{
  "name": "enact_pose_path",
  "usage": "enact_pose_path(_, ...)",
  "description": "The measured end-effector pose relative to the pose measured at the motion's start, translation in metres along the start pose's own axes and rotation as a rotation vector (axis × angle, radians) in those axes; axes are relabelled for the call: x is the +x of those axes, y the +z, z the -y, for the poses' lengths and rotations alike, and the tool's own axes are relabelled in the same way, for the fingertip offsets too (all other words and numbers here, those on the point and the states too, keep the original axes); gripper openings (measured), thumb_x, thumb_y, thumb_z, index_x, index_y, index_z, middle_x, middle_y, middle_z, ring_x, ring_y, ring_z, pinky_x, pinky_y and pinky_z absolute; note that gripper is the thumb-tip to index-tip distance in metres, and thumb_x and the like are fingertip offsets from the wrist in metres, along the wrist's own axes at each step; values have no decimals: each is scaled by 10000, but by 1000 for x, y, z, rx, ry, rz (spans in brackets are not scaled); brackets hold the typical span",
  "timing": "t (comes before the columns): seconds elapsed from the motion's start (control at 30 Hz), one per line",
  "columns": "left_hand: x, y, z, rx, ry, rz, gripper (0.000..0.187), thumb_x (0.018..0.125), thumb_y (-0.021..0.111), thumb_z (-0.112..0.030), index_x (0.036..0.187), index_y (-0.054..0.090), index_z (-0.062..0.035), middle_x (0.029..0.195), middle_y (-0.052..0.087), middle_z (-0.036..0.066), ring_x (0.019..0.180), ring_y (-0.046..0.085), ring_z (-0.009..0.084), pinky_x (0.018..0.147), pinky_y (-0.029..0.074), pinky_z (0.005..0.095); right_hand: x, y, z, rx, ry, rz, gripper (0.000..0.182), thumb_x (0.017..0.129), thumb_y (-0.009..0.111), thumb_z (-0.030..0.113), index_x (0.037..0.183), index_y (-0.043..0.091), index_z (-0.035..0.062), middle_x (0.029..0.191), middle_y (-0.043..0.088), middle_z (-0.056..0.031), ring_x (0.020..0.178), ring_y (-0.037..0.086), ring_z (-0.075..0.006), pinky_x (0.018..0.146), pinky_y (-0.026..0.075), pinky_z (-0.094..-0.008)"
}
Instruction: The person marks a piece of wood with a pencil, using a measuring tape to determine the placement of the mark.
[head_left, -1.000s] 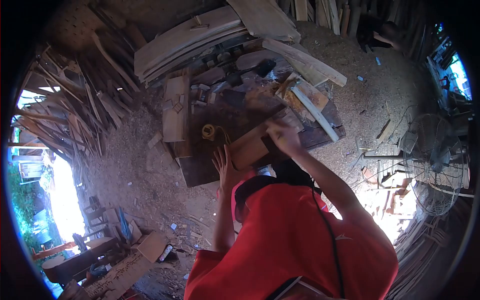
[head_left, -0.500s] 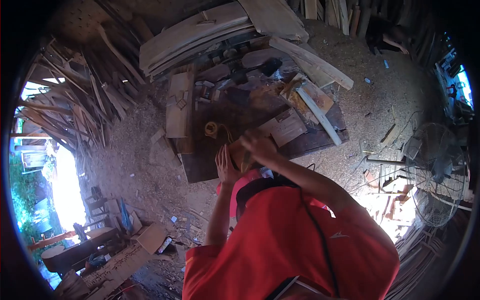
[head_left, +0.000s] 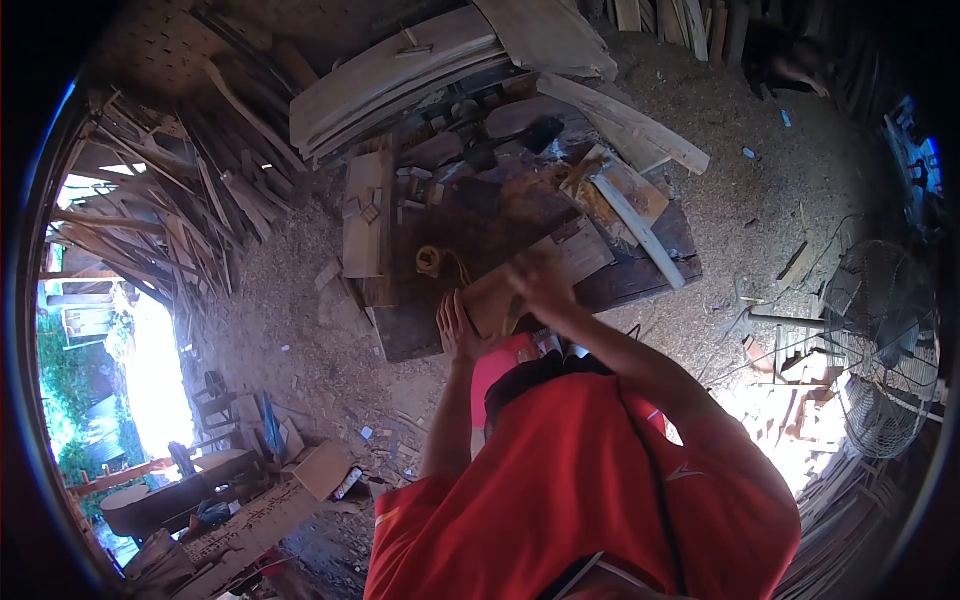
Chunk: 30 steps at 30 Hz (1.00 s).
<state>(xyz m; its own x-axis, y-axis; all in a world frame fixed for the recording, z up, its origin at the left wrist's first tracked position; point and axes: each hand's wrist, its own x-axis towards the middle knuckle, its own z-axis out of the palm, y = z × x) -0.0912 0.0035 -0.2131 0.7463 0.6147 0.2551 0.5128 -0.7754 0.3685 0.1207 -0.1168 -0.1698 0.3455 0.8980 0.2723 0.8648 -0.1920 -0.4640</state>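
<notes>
My left hand (head_left: pixel 459 326) grips the near left end of a flat wooden board (head_left: pixel 490 297), its fingers laid over the edge and the thumb hidden. The board lies on the dark worktable (head_left: pixel 410 330) close to my body. Over the board's right part is my right hand (head_left: pixel 543 290), closed and blurred by motion. A small yellowish strip (head_left: pixel 513 314) shows under that hand, too smeared to name. A yellow roll (head_left: pixel 428 261) with a loose end sits just beyond my left hand. To the right lies a pale board (head_left: pixel 582 250) with a cutout.
Planks (head_left: pixel 368 215) with small wooden pieces line the table's left side; a long strip (head_left: pixel 637 230) lies right. Curved boards (head_left: pixel 400 75) are stacked at the back. A caged fan (head_left: pixel 885 345) stands right. Another person (head_left: pixel 785 65) crouches at the far right back.
My right hand has moved slightly right and away from my left hand, and the yellowish strip has shifted with it. More of the board's face shows. The left hand still holds its end.
</notes>
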Motion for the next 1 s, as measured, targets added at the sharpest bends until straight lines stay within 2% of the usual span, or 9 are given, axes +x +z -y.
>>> enact_pose_path(0.2, -18, 54, 50, 186, -9, 5, 1133, 726, 851, -445, 1609, 289, -10, 1547, 439, 229, 1465, 396, 425, 1228, 320, 553, -22, 40, 60, 254, -317, 222, 470, 887, 665, 134, 1348, 654, 44, 1361, 668, -188, 1239, 663, -357, 1016, 552, -421)
enact_pose_path(0.3, -10, 26, 19, 110, -43, 35, 1185, 686, 877, -433, 1614, 268, -17, 1546, 427, 225, 1462, 390, 421, 1231, 317, 552, -20, -5, 25, 422, -127, 305, 443, 904, 662, 122, 1344, 682, 70, 1296, 720, -161, 1159, 708, -334, 967, 570, -411)
enact_pose_path(0.37, -3, 6, 0, 65, -65, 85, 1232, 651, 896, -420, 1619, 248, -20, 1549, 416, 226, 1464, 380, 421, 1232, 315, 551, -14, -51, 2, 579, 226, 330, 396, 929, 652, 125, 1321, 703, 90, 1179, 761, -157, 1044, 742, -344, 901, 590, -424)
enact_pose_path(0.53, -5, 13, 5, 102, -51, 68, 1298, 589, 923, -418, 1617, 238, -19, 1546, 410, 228, 1458, 377, 426, 1232, 314, 557, -25, -74, -53, 348, 331, -43, 318, 1020, 611, 278, 1318, 714, 236, 1065, 760, -185, 990, 737, -405, 838, 595, -509)
enact_pose_path(0.63, -7, 15, 6, 97, -39, 55, 1292, 589, 926, -416, 1612, 246, -14, 1538, 414, 232, 1447, 384, 432, 1226, 320, 560, -29, -80, -53, 239, 464, -82, 490, 948, 629, 131, 1430, 640, 215, 1152, 764, -148, 1025, 732, -380, 863, 601, -463)
enact_pose_path(0.73, -5, 19, 10, 106, -36, 53, 1280, 593, 929, -403, 1608, 256, -10, 1526, 424, 239, 1435, 392, 438, 1217, 330, 563, -46, -54, -46, 207, 284, -136, 527, 933, 624, 109, 1446, 625, 231, 1129, 765, -146, 978, 738, -385, 842, 609, -485)
enact_pose_path(0.83, -9, 17, 7, 104, -36, 46, 1276, 587, 935, -392, 1606, 268, -11, 1513, 434, 244, 1420, 404, 446, 1206, 339, 567, -50, -62, -54, 164, 290, 113, 453, 990, 630, 279, 1441, 622, 314, 1018, 766, -171, 898, 743, -424, 810, 603, -534)
enact_pose_path(0.87, -7, 16, 5, 100, -35, 33, 1276, 584, 937, -388, 1606, 272, -12, 1509, 437, 245, 1414, 409, 449, 1203, 343, 569, -47, -69, -60, 254, 270, -54, 491, 961, 628, 260, 1450, 619, 311, 976, 765, -173, 862, 746, -416, 801, 609, -526)
enact_pose_path(1.0, -8, 17, 7, 113, -6, 12, 1289, 583, 936, -393, 1617, 266, -17, 1503, 441, 249, 1399, 420, 456, 1195, 348, 578, -12, -86, -82, -21, 464, 157, 587, 917, 619, 210, 1495, 583, 309, 1054, 769, -167, 872, 760, -391, 804, 620, -506)
